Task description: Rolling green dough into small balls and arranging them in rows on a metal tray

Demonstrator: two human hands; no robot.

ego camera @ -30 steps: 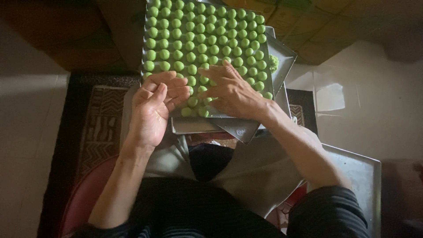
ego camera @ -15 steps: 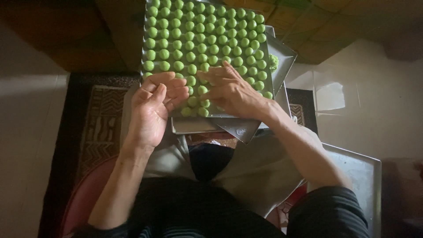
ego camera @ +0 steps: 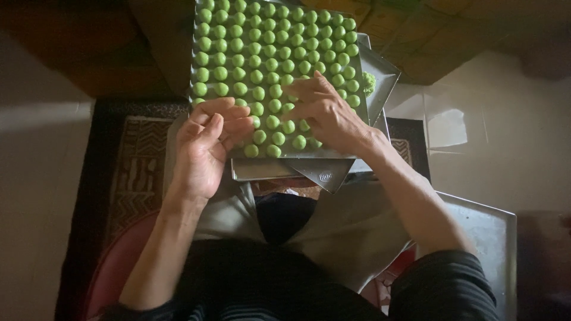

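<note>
1. a metal tray (ego camera: 333,153) is lying just in front of the person, covered in rows of small green dough balls (ego camera: 262,53).
2. the left hand (ego camera: 205,145) is hovering at the tray's near left corner, fingers loosely curled and gripping nothing visible.
3. the right hand (ego camera: 324,113) is resting palm down on the balls at the near right; its fingertips are hidden, so i cannot tell whether they are pinching one.
4. a second tray (ego camera: 491,238) is lying by the right elbow.
</note>
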